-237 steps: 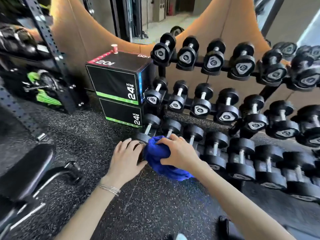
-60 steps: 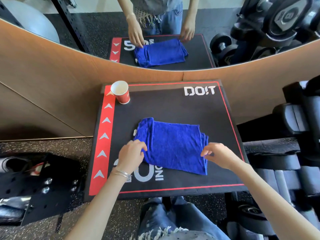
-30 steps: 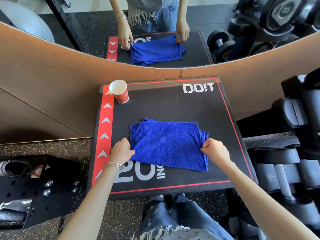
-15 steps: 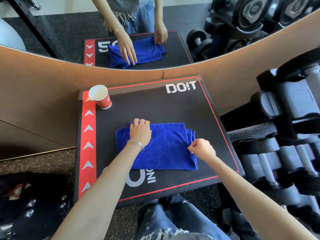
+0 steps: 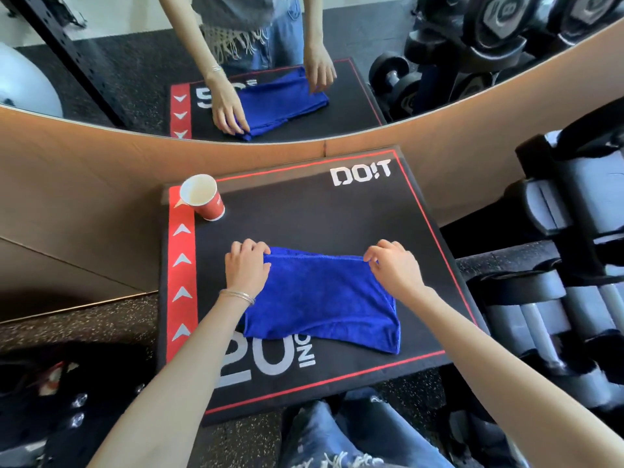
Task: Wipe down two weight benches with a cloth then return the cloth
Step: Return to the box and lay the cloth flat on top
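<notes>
In the head view, a black box (image 5: 304,214) with a red border, a red arrow strip along its left side and the words "DO!T" and "20 INCH" stood against a wood panel (image 5: 84,184). The blue cloth (image 5: 320,298) lay folded on the middle of the box top, its near edge covering part of the "20 INCH" print. The far edge was stretched straight between the two hands.

The left hand (image 5: 248,268), with a thin bracelet (image 5: 238,295) at the wrist, had its grip closed on the cloth's far left corner, fingers curled over the edge. The right hand (image 5: 395,268) had its grip closed on the far right corner, pinching it between thumb and fingertips. Both forearms reached in over the near edge of the box.

A red paper cup (image 5: 202,196) stood upright on the far left corner of the box, well apart from the cloth. Behind the box, above the panel, a mirror (image 5: 135,62) reflected the hands, cloth and box top. Dumbbells (image 5: 540,298) sat on a rack to the right of the box. Speckled floor (image 5: 67,325) showed to its left, and jeans (image 5: 354,434) showed below its near edge.
</notes>
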